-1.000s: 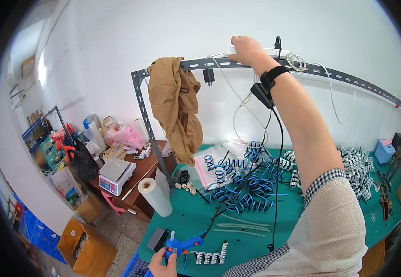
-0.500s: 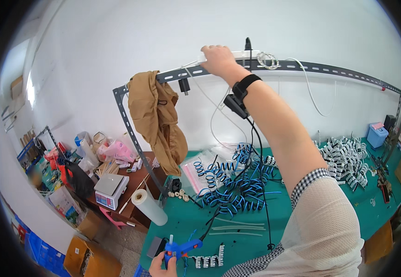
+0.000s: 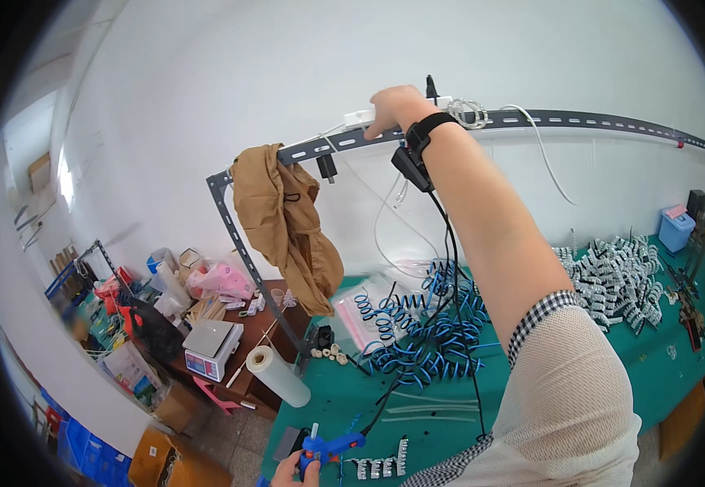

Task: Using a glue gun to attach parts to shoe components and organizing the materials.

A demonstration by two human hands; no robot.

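Note:
My left hand [image 3: 295, 472] at the lower edge is closed round the body of a blue hot glue gun [image 3: 332, 446], with a pale glue stick standing out of its rear. Its black cord runs up over the green table. High on a grey slotted metal rail [image 3: 523, 119] lies a white power strip [image 3: 358, 119]. My right hand [image 3: 397, 105], with a black band on its wrist, closes over that strip, its fingers partly hidden. Black adapters hang just below. Close to the glue gun lies a short row of white coiled pieces [image 3: 381, 468].
Blue and black coiled strips [image 3: 441, 333] heap in the table's middle, beside clear glue sticks [image 3: 429, 408]. White coils [image 3: 616, 280] pile at right. A brown jacket [image 3: 283, 227] hangs from the rail. A film roll [image 3: 278, 375] and scale [image 3: 213, 345] stand left.
My right hand has shifted a little right along the power strip, its fingers now bent down over it. The view has swung slightly; the left hand still holds the glue gun.

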